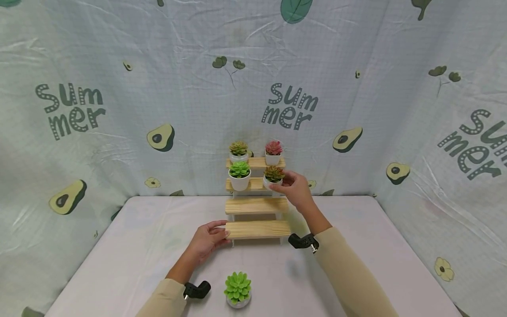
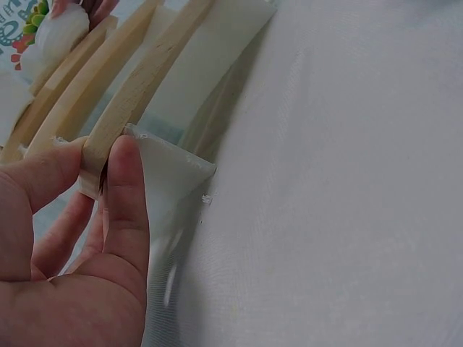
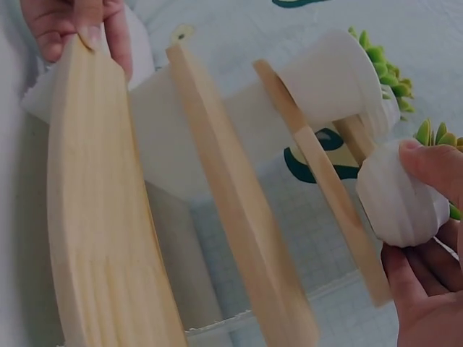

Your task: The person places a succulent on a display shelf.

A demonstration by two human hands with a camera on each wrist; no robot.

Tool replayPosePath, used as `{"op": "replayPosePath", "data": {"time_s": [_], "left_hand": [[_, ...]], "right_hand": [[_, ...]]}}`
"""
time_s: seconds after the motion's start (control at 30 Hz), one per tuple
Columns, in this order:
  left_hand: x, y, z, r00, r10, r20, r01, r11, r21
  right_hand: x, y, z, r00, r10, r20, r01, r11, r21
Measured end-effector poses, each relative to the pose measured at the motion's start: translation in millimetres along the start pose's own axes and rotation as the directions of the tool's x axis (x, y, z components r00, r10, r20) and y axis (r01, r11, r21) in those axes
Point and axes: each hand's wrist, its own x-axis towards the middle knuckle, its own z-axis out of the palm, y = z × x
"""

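A wooden stepped shelf stands on the white table. My left hand pinches the left end of its lowest board, thumb on top and fingers beneath. At the right end of the second board from the top, my right hand holds a reddish-green potted succulent by its white ribbed pot. Whether that pot rests on the board or is just off it, I cannot tell. Beside it on the same board sits a bright green potted succulent.
On the top board are an olive-green potted succulent at left and a pink one at right. Another green potted succulent stands on the table near its front. A printed cloth hangs behind the shelf.
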Motion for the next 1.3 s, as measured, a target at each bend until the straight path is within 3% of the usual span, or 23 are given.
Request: {"op": "replayPosePath", "data": {"time_s": [0.67,1.3], "left_hand": [[-1.5,0.1,-1.5,0.998,0.033,0.045,-0.032,0.999,-0.023],[-2.0,-0.2,1.8,1.000,0.028,-0.008,-0.028,1.000,-0.004]], "right_hand": [[15.1,-0.2,-2.0,1.000,0.019,-0.015,-0.020,0.999,-0.036],[2.2,7.9,0.7,0.998,-0.026,-0.052,0.025,1.000,-0.019]]}}
